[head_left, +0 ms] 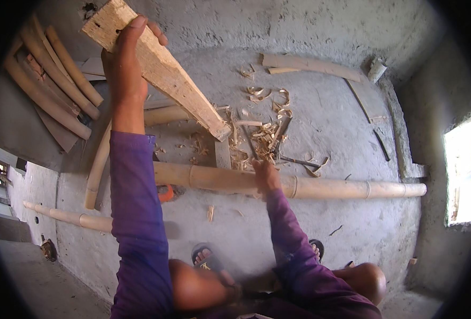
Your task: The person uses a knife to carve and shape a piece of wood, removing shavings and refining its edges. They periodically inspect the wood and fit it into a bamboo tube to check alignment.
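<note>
My left hand (126, 69) is raised and wrapped round a rough wooden plank (166, 69), thumb on its upper face. The plank tilts down to the right, its lower end above the wood shavings. Lower down, my right hand (267, 176) reaches over a long bamboo pole (342, 188) lying across the floor. Its fingers look closed and slightly blurred. A thin dark rod (248, 139) runs up from the fingertips, but whether they grip it is unclear. Curled shavings (267, 137) lie just beyond that hand. A short upright wood piece (222, 154) meets the pole.
Curved bamboo lengths (54, 69) lean at the far left. Another bamboo pole (68, 215) lies at left. An orange object (166, 193) sits by the long pole, near my sandalled foot (206, 258). A flat strip (315, 65) lies near the back wall; a bright window (461, 170) is at right.
</note>
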### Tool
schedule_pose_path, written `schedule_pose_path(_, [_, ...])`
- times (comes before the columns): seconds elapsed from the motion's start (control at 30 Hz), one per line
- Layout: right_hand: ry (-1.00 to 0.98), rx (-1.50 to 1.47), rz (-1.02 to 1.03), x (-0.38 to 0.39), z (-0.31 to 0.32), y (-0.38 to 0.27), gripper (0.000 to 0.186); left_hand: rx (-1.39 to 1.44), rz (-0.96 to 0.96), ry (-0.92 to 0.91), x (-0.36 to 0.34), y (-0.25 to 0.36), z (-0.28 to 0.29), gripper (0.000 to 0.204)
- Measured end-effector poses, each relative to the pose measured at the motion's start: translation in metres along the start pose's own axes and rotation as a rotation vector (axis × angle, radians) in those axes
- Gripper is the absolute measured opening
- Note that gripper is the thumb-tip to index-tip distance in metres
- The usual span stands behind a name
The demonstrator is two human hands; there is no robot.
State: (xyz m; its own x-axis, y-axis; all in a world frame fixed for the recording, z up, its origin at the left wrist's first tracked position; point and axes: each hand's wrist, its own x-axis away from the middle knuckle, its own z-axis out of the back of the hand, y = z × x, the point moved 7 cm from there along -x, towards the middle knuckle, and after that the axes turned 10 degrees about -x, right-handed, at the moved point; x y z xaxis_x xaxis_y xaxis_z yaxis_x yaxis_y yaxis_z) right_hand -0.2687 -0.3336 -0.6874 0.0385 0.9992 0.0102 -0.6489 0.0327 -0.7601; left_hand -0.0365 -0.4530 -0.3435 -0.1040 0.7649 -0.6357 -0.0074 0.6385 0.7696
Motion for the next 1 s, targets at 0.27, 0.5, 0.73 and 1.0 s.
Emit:
schedule_pose_path(0.27, [0.284, -0.495, 0.012, 0.022, 0.046, -0.037, 0.034, -0.072, 0.022, 0.391, 0.006, -0.003, 0.004, 0.054])
schedule_pose_path(0.5, [0.213, -0.489, -0.008, 0.043, 0.054, -0.093, 0.031, -0.203, -0.155, 0.256, 0.008, 0.013, -0.016, 0.05])
schedule_pose_path(0.73, [0.173, -0.45, 0.065, 0.04, 0.041, -0.101, 0.03, -0.18, -0.233, 0.31, 0.011, 0.019, -0.03, 0.036])
schedule_pose_path(1.0, [0.23, -0.431, 0.067, 0.024, 0.037, -0.083, 0.032, -0.197, -0.21, 0.312, 0.007, 0.019, -0.029, 0.028])
